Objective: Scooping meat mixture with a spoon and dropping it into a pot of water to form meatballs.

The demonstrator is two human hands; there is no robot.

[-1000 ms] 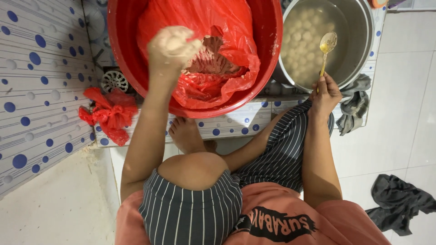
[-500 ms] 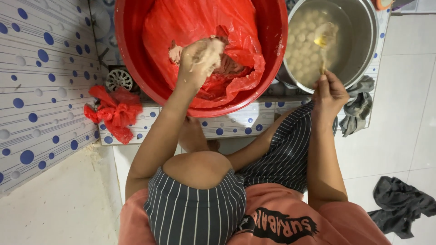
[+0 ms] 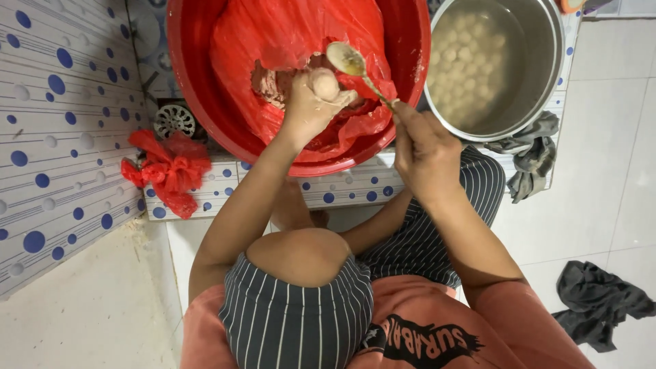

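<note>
Squeezing paste point(image 3: 277, 82) up through our left hand point(image 3: 311, 109), we hold a round ball point(image 3: 325, 83) at the top of the clenched fist, over the red basin point(image 3: 410, 89) lined with a red bag point(image 3: 273, 34); our right hand point(image 3: 424, 147) grips the spoon point(image 3: 352, 65) by its handle, bowl just beside the ball; the pot point(image 3: 547, 75) of floating balls sits close to the right; we judge the ball could slip off the spoon on the way across, since the paste looks soft and wet; a loose scoop might tear it.
</note>
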